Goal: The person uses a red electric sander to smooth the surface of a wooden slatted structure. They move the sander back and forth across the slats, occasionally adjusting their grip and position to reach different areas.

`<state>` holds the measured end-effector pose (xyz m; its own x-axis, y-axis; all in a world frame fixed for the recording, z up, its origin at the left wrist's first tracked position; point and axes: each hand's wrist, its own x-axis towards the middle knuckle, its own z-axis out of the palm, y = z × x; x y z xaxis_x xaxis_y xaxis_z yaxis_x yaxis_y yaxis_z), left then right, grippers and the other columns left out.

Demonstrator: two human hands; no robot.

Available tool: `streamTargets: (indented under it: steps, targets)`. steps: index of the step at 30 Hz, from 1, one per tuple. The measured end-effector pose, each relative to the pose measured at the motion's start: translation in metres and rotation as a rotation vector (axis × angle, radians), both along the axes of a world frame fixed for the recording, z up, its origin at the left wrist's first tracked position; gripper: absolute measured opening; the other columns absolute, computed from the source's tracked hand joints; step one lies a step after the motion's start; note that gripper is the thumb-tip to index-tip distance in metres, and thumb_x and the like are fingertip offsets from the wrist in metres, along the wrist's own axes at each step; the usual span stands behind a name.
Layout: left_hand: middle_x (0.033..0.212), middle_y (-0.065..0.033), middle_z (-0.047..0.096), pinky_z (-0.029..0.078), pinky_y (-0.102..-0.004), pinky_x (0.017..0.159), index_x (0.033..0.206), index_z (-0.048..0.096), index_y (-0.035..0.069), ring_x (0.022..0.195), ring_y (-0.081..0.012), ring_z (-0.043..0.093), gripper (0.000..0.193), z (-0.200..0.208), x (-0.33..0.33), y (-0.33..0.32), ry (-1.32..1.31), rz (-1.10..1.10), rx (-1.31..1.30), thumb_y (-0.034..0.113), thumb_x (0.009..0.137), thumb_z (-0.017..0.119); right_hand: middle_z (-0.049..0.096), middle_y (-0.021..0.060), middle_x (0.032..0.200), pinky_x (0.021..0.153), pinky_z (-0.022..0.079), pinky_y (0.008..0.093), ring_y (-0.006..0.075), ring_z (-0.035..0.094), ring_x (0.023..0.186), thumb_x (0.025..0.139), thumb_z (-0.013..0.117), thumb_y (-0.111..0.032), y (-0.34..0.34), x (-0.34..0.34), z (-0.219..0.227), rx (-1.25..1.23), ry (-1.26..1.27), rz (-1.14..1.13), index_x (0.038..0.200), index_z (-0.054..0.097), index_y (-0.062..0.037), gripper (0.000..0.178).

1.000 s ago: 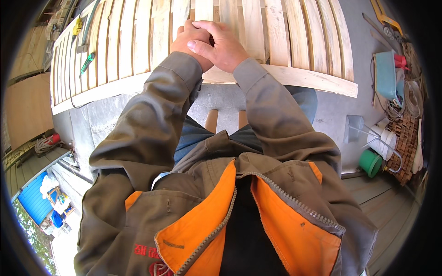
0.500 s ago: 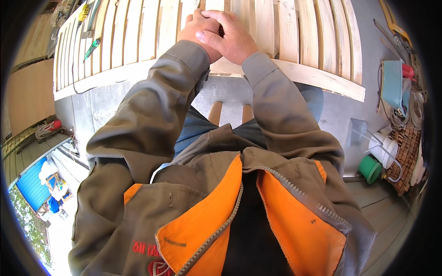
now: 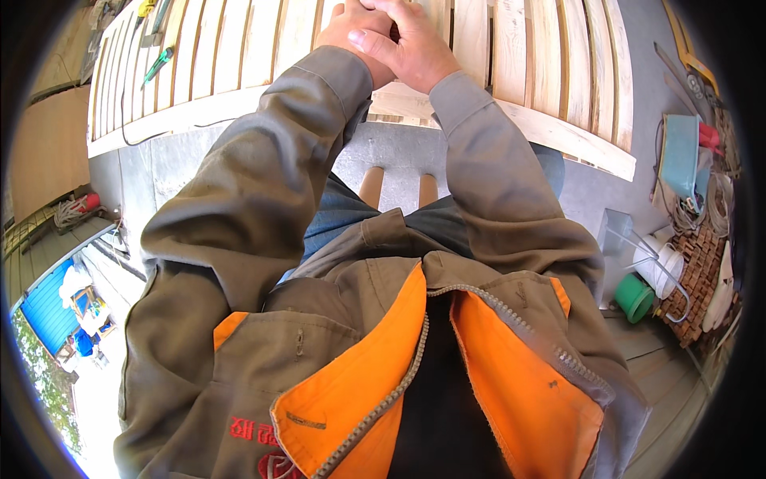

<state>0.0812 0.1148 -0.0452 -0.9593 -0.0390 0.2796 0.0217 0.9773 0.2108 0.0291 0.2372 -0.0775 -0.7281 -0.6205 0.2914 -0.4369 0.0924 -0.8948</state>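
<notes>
Both of my hands are together at the top edge of the view, over a pale wooden slatted panel (image 3: 511,56). My left hand (image 3: 351,38) is closed low against the slats, its fingers mostly hidden. Over it lies my right hand (image 3: 419,52), its fingers wrapped across the left and its thumb resting on the back of that hand. A small dark reddish patch shows in the gap between the two, and I cannot make out what it is. On the slats to the left lies a green utility knife (image 3: 158,67), apart from my hands.
A yellow tool (image 3: 145,8) and a dark cord (image 3: 126,120) are at the panel's left. On the floor to the right stand a light-blue bin (image 3: 681,160), a green bucket (image 3: 634,298), a white bucket (image 3: 658,267) and a woven brown mat (image 3: 702,255).
My hands, still clasped together, have shifted slightly away from me and to the right. The panel's near edge sits a little higher in view at the left.
</notes>
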Motion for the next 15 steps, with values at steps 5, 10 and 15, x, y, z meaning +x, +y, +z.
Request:
streamTargets:
  steps: [5,10,15]
  targets:
    - [0.126,-0.0111,0.074,0.055,-0.0502,0.106,0.12,0.078,0.018,0.126,-0.0395,0.056,0.034,0.017,-0.004,-0.002,-0.266,0.015,-0.044,0.026,0.087,0.078,0.055,0.024,0.141,0.107,0.055,0.0427,0.0363,0.062,0.126,0.091,0.081,-0.061,-0.003,-0.006,0.001,0.011,-0.009,-0.022,0.148,0.063,-0.0132,0.077]
    - [0.124,-0.0085,0.075,0.052,-0.0497,0.109,0.119,0.078,0.018,0.125,-0.0396,0.056,0.036,0.009,-0.008,-0.004,-0.251,0.055,-0.033,0.027,0.085,0.081,0.058,0.0241,0.137,0.107,0.054,0.0429,0.0366,0.062,0.125,0.09,0.08,-0.063,-0.004,-0.007,0.003,0.027,0.019,-0.052,0.148,0.064,-0.0138,0.077]
    - [0.123,-0.0085,0.076,0.049,-0.0507,0.112,0.119,0.078,0.018,0.125,-0.0407,0.055,0.038,0.01,-0.016,-0.012,-0.251,-0.06,-0.055,0.031,0.084,0.082,0.06,0.0243,0.136,0.106,0.055,0.0432,0.0372,0.064,0.125,0.091,0.079,-0.062,-0.006,-0.011,0.008,0.042,-0.01,-0.057,0.147,0.065,-0.0135,0.075]
